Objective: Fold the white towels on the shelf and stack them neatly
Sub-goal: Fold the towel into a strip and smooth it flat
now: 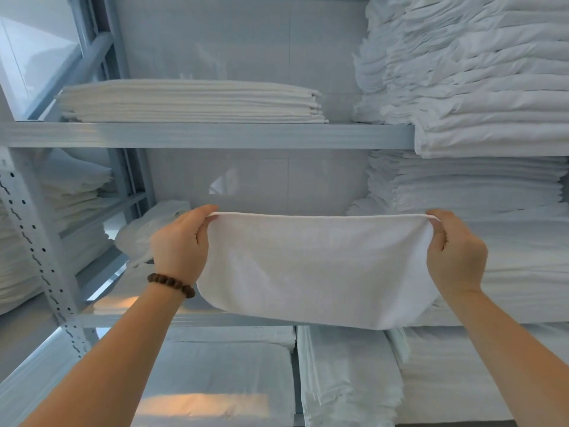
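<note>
White terry towel (pixel 317 269) hangs between my hands in front of the middle shelf (pixel 215 319), seemingly doubled, with its lower edge rounded. My left hand (pixel 181 241) pinches the top left corner and my right hand (pixel 455 251) pinches the top right one. To fold well, I judge I should keep the top edge taut and level, match the corners, then bring the ends together before laying it flat. Counted in this head view: one towel held, two hands, one bead bracelet (pixel 171 285), and two piles on the upper shelf (pixel 215 135), a low pile (pixel 191 101) and a tall pile (pixel 477 72).
</note>
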Action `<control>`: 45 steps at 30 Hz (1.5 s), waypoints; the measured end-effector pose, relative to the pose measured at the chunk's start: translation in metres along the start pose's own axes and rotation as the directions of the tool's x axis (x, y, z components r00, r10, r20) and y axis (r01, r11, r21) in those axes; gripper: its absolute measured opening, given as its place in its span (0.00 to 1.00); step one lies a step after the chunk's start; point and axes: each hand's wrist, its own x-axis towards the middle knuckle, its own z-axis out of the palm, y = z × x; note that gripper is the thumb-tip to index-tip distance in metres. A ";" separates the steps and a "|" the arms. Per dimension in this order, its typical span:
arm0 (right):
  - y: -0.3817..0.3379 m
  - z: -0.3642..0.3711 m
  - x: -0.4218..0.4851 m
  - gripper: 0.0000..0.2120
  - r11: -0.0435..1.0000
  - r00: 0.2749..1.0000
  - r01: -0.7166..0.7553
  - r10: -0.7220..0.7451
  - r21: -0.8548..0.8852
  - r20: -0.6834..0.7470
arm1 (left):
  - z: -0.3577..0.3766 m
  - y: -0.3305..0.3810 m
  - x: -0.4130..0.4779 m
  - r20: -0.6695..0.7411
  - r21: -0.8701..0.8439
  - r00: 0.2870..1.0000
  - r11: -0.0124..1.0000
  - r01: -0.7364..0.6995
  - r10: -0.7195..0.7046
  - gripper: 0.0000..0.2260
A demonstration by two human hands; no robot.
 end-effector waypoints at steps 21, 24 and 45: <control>0.099 0.233 0.039 0.18 0.997 0.981 -0.076 0.081 -0.032 0.176 | 0.232 -0.113 0.038 0.223 0.126 0.975 0.992 -0.006 -0.023 0.12; 0.118 0.284 0.047 0.16 0.995 0.966 -0.079 0.090 -0.053 0.243 | 0.280 -0.135 0.047 0.352 0.156 0.927 0.985 0.076 -0.127 0.14; 0.249 0.484 -0.070 0.04 0.970 0.774 0.075 0.089 -0.230 0.626 | 0.485 -0.251 -0.081 0.800 0.326 0.541 0.945 -0.027 -0.261 0.14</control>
